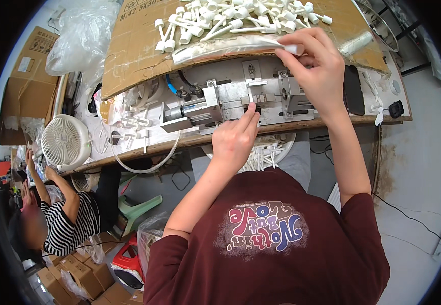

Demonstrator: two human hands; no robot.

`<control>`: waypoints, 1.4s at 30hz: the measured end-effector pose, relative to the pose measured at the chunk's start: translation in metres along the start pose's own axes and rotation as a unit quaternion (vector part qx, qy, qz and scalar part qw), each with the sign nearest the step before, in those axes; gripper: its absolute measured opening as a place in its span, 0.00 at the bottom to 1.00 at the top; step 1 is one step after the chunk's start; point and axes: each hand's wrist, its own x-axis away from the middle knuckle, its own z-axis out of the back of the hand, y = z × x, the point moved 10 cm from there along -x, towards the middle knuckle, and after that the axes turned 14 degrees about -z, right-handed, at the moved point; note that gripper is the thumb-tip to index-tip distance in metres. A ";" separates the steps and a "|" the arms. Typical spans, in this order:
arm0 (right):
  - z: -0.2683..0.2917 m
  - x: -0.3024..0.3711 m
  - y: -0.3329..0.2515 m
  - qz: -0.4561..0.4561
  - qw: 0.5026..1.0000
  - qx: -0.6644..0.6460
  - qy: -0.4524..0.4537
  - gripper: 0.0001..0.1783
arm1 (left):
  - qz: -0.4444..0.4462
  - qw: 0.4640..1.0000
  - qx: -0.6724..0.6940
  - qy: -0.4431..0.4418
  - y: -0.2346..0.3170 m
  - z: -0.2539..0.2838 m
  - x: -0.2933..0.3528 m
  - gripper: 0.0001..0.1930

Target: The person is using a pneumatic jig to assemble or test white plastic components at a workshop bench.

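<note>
Our surface (pixel 129 152) carries a metal press (pixel 230 104), with a cardboard sheet (pixel 139 46) above it heaped with white plastic parts (pixel 230 20). Our left hand (pixel 234 140) has its fingers narrowed on the press's slot (pixel 253 105), just ahead. Our right hand (pixel 316 68) pinches one white part (pixel 294 49) at the heap's near edge, up and right of the slot; the part's long axis is hidden.

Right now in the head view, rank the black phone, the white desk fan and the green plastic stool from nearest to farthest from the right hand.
1. Black phone, just right of the right hand on the bench.
2. White desk fan, far left at the bench edge.
3. Green plastic stool, lower left on the floor.
</note>
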 end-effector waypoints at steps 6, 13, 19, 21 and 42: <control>-0.010 0.024 0.009 -0.100 0.968 -0.210 -0.098 0.15 | 0.004 1.000 0.021 -0.015 -0.005 0.000 -0.008 0.16; 0.006 0.061 0.005 -0.069 0.988 -0.098 -0.096 0.13 | 0.026 0.992 0.121 0.017 -0.018 0.021 -0.021 0.16; -0.027 0.107 0.005 0.072 0.983 0.117 -0.121 0.15 | 0.047 0.974 0.109 0.192 -0.072 0.085 -0.077 0.07; -0.041 0.118 0.007 0.104 0.976 0.152 -0.118 0.15 | 0.022 0.980 0.021 0.195 -0.087 0.082 -0.097 0.06; -0.082 0.120 0.007 0.158 0.943 0.269 -0.116 0.10 | 0.107 0.968 0.161 0.163 -0.091 0.069 -0.104 0.13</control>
